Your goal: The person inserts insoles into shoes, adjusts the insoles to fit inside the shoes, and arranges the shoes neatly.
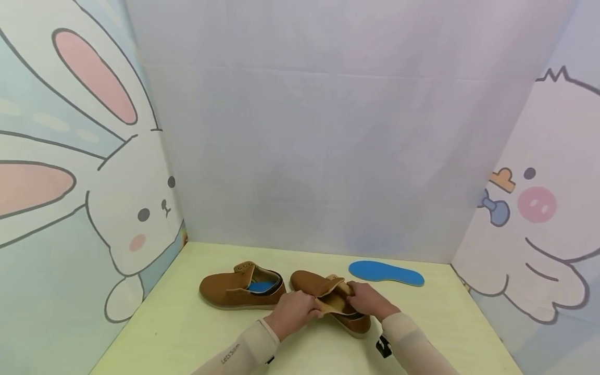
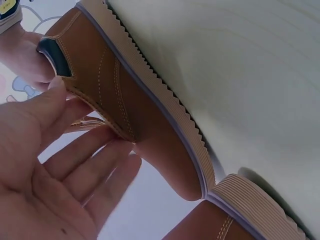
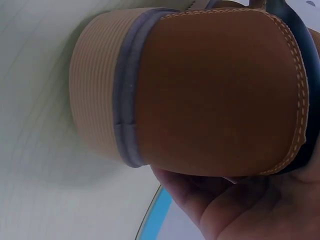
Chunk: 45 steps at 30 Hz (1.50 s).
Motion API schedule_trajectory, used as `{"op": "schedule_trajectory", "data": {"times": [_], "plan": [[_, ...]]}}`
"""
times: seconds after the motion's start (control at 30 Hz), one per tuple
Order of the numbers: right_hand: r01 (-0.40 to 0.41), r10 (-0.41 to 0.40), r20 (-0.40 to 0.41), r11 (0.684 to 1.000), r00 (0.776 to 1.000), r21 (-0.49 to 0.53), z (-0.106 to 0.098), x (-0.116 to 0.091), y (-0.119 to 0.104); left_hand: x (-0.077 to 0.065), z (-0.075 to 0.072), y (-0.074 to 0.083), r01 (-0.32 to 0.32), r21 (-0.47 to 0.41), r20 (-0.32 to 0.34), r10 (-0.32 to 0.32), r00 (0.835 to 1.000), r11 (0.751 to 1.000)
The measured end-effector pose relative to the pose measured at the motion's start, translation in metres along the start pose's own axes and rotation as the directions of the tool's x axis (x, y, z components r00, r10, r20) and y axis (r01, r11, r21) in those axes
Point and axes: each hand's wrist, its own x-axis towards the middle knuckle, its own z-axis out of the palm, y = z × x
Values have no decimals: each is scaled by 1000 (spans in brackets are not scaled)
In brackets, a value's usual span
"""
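Observation:
A brown lace-up shoe stands on the table, its opening spread wide and the tan lining showing. My left hand pinches the near edge of the opening between thumb and fingers. In the left wrist view, the thumb lies on that edge, below the dark collar patch. On the far side, my right hand holds the opposite edge of the opening. The right wrist view shows the shoe's heel close up, with part of the right hand beside it; the fingertips are hidden.
To the left stands a matching brown shoe with a blue insole inside. A loose blue insole lies flat behind my right hand. The pale yellow table is bordered by a grey back wall and cartoon-printed side panels.

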Motion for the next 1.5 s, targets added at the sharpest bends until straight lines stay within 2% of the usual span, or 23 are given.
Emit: {"op": "schedule_trajectory", "data": {"times": [0.17,0.4,0.53,0.63,0.73,0.83,0.93,1.0,1.1,1.2,1.3,1.4,1.5], "plan": [[-2,1,12,1000,1000,22,4,-1,1,3,7,-3,-5,-11,-32,5,999,1000],[22,-23,26,999,999,34,5,-2,0,11,11,-7,-113,-7,19,113,993,994],[29,-30,38,999,999,17,1,-2,0,14,9,-7,-137,-19,43,138,989,990],[24,-24,38,1000,999,1,-2,-1,-1,14,6,-7,-108,-38,61,110,992,993],[11,-10,33,1000,999,-11,-2,-1,-1,14,5,-6,-43,-79,72,49,996,996],[6,-5,31,1000,999,-14,0,-1,-1,13,5,-5,26,-137,67,-17,998,990],[8,-7,28,1000,1000,-21,1,-1,-1,13,5,-4,68,-159,54,-61,997,985],[13,-13,29,1000,1000,-27,2,-1,-1,13,5,-4,80,-93,37,-76,996,992],[14,-13,29,999,999,-32,2,-1,-2,16,1,-3,74,92,2,-74,997,993],[8,-7,28,999,1000,-31,2,-1,-1,21,-5,0,59,302,-13,-57,998,952],[4,-3,28,999,1000,-36,2,-1,-1,26,-10,4,33,448,17,-45,999,893],[8,-7,28,999,1000,-40,2,0,0,32,-14,8,-15,515,73,-26,997,857],[16,-15,25,999,1000,-38,3,0,0,36,-15,11,-62,534,118,-2,993,843]]}}
